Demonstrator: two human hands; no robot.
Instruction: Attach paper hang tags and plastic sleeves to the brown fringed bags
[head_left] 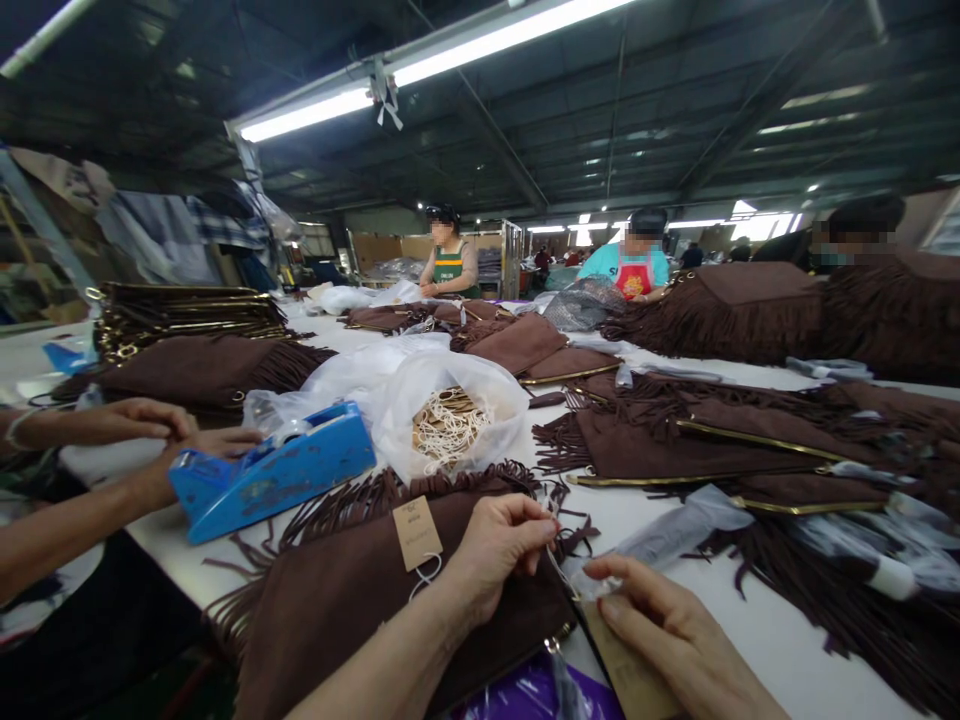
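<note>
A brown fringed bag (330, 610) lies flat in front of me, its fringe spread toward the far side and the left. On top of it rests a kraft paper hang tag (418, 533) with a white string loop. My left hand (499, 550) is over the bag's right part, thumb and fingers pinched on a thin white string (556, 572). To its right, my right hand (667, 620) grips a second kraft tag (630, 668) by its upper end, beside the bag's gold-trimmed edge. Clear plastic shows at the right fingertips.
A blue tape dispenser (277, 475) stands at left, near a co-worker's hands (142, 430). Behind the bag is a plastic bag (495, 390) of stringed tags (450, 425). More brown fringed bags (675, 440) cover the right side. Other people stand across the table.
</note>
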